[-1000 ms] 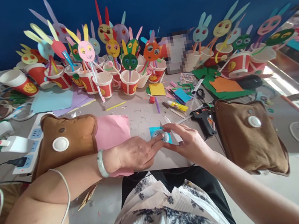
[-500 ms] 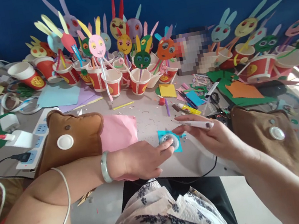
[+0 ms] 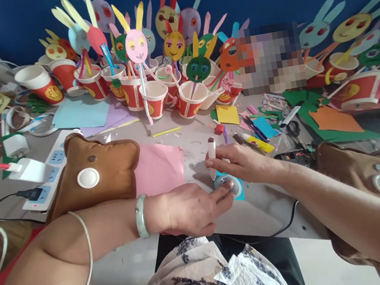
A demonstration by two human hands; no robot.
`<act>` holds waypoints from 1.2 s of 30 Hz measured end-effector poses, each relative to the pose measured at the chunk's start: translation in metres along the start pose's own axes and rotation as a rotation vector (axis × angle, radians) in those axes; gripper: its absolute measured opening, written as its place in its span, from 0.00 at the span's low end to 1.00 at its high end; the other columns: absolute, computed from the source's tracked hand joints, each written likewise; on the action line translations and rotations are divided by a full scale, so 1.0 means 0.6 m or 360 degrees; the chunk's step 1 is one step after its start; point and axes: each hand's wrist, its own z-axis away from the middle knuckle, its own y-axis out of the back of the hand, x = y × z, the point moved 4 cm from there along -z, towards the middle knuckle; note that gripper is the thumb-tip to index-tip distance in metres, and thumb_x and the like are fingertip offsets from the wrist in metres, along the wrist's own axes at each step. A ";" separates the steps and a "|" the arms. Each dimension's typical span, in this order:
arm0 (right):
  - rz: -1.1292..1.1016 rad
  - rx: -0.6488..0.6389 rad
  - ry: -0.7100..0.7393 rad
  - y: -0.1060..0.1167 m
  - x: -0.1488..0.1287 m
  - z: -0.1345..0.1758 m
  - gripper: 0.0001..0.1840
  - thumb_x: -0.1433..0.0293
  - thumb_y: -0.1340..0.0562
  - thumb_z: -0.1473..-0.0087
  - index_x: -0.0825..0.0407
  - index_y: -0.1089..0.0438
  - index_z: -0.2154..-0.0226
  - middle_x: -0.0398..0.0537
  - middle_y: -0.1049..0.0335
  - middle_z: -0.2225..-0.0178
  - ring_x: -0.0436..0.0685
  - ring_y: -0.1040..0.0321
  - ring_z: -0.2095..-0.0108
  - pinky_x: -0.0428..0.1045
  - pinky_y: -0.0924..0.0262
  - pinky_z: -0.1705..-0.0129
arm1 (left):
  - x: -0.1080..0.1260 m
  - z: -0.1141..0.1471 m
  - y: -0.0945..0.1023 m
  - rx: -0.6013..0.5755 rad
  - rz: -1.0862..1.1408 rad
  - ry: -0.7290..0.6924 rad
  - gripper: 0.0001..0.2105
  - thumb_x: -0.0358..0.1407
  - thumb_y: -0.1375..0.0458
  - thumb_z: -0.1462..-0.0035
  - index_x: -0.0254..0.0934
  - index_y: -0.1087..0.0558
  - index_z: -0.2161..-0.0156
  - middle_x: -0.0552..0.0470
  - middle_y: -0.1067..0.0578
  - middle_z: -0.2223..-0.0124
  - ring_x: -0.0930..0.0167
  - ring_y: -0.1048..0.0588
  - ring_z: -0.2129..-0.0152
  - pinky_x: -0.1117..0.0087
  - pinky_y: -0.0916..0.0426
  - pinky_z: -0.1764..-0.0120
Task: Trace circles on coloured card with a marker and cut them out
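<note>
My left hand (image 3: 195,207) reaches across with its index and middle fingers stretched out, their tips pressing on a round whitish ring (image 3: 220,182), which looks like a tape roll. The other left fingers are bent, and none wrap around the ring. Beneath it lies a small square of blue paper (image 3: 241,195), mostly covered. My right hand (image 3: 237,161) is closed on a white marker (image 3: 211,146) with a dark brown end. The marker stands nearly upright, its lower end at the ring's upper left edge; whether it touches the paper I cannot tell.
Paper cups (image 3: 193,99) with paper rabbit figures line the back. A brown hot-water bag (image 3: 108,175), pink paper (image 3: 160,169) and a power strip (image 3: 54,167) lie left. Right are another brown bag (image 3: 347,169), a yellow glue tube (image 3: 259,142), and scraps.
My right hand has moved in left and turned the marker from lying nearly flat to upright beside the ring. My left fingers stay on the ring. The camera view has shifted slightly.
</note>
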 end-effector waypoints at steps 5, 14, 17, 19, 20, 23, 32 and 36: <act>0.0039 -0.0052 0.0114 -0.011 -0.004 -0.005 0.28 0.48 0.50 0.33 0.49 0.37 0.75 0.41 0.37 0.79 0.50 0.43 0.78 0.48 0.48 0.73 | -0.001 0.002 0.001 0.0126 0.0014 -0.0018 0.31 0.40 0.47 0.35 0.27 0.43 0.32 0.33 0.42 0.28 0.61 0.22 0.57 0.65 0.30 0.71; 0.0084 -0.0035 0.0173 -0.017 0.001 -0.007 0.30 0.46 0.52 0.32 0.49 0.38 0.75 0.43 0.37 0.79 0.51 0.43 0.78 0.48 0.49 0.73 | -0.003 0.001 -0.004 0.0113 -0.0004 -0.0006 0.34 0.43 0.47 0.35 0.27 0.46 0.30 0.35 0.44 0.27 0.62 0.22 0.62 0.62 0.32 0.75; 0.0081 -0.0002 0.0159 -0.015 0.006 -0.005 0.30 0.46 0.52 0.32 0.49 0.39 0.75 0.42 0.38 0.80 0.50 0.44 0.78 0.48 0.49 0.73 | -0.001 0.000 -0.003 0.0093 -0.0008 0.0005 0.34 0.43 0.48 0.35 0.28 0.48 0.29 0.35 0.46 0.26 0.61 0.22 0.60 0.62 0.31 0.74; 0.0073 0.0004 0.0119 -0.013 0.012 -0.004 0.29 0.46 0.52 0.32 0.49 0.38 0.75 0.41 0.37 0.80 0.50 0.43 0.78 0.48 0.49 0.73 | 0.000 0.000 -0.003 0.0074 -0.0022 0.0006 0.34 0.43 0.48 0.34 0.28 0.48 0.29 0.35 0.48 0.26 0.61 0.22 0.60 0.62 0.30 0.73; 0.0071 0.0012 0.0089 -0.011 0.015 -0.003 0.29 0.46 0.52 0.32 0.49 0.37 0.75 0.41 0.37 0.80 0.50 0.43 0.79 0.48 0.49 0.74 | 0.000 0.000 -0.003 0.0072 -0.0034 0.0009 0.34 0.43 0.48 0.34 0.28 0.47 0.29 0.35 0.49 0.25 0.62 0.22 0.60 0.62 0.30 0.73; 0.0062 0.0060 -0.0010 -0.005 0.026 0.000 0.29 0.47 0.50 0.32 0.50 0.36 0.75 0.42 0.35 0.80 0.50 0.42 0.79 0.48 0.49 0.75 | 0.001 0.000 -0.002 0.0104 -0.0061 0.0015 0.33 0.43 0.48 0.34 0.28 0.46 0.30 0.34 0.50 0.25 0.63 0.21 0.63 0.62 0.30 0.74; -0.0077 0.0215 -0.0140 -0.003 0.054 0.023 0.29 0.47 0.46 0.35 0.51 0.28 0.72 0.46 0.26 0.77 0.52 0.33 0.77 0.47 0.41 0.74 | 0.001 -0.001 0.000 0.0063 -0.0053 0.0017 0.34 0.44 0.46 0.35 0.29 0.46 0.30 0.32 0.52 0.25 0.63 0.20 0.61 0.64 0.30 0.73; -0.0111 0.0301 -0.0119 -0.002 0.058 0.035 0.30 0.45 0.46 0.36 0.52 0.27 0.71 0.46 0.26 0.78 0.51 0.33 0.79 0.47 0.40 0.75 | -0.001 -0.001 -0.005 0.0061 -0.0045 0.0031 0.34 0.44 0.46 0.36 0.31 0.47 0.30 0.30 0.52 0.25 0.64 0.20 0.63 0.63 0.28 0.70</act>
